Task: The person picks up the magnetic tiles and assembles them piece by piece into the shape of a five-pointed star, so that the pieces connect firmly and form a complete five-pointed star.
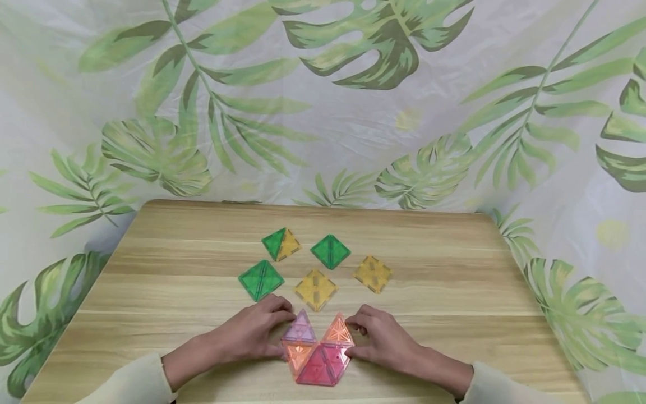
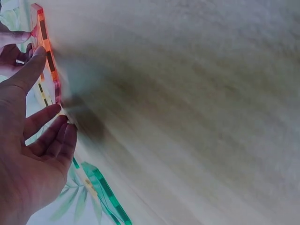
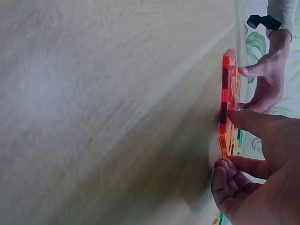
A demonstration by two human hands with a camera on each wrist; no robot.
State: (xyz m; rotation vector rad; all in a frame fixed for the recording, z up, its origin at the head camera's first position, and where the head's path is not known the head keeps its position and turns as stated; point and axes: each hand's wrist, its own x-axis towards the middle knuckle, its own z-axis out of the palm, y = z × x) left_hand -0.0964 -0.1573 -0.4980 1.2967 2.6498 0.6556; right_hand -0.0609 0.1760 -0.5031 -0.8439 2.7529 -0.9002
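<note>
Several translucent triangular magnetic tiles lie edge to edge near the table's front, with a V-shaped gap at the far side: a purple tile (image 1: pixel 301 328), an orange tile (image 1: pixel 299 354), a red-pink tile (image 1: pixel 317 368), a magenta tile (image 1: pixel 335 357) and another orange tile (image 1: pixel 339 330). My left hand (image 1: pixel 254 331) holds the group's left side, thumb by the lower orange tile and index finger at the purple one. On the opposite side my right hand (image 1: pixel 383 339) holds it, thumb on the magenta tile and curled fingers beside the upper orange tile.
Beyond the hands lie diamonds made of paired triangles: a green diamond (image 1: pixel 252 280), a green-and-yellow pair (image 1: pixel 275 242), another green diamond (image 1: pixel 323 252), a yellow diamond (image 1: pixel 307 287) and another yellow diamond (image 1: pixel 364 272). A leaf-print cloth (image 1: pixel 353 140) hangs behind the wooden table (image 1: pixel 454 292).
</note>
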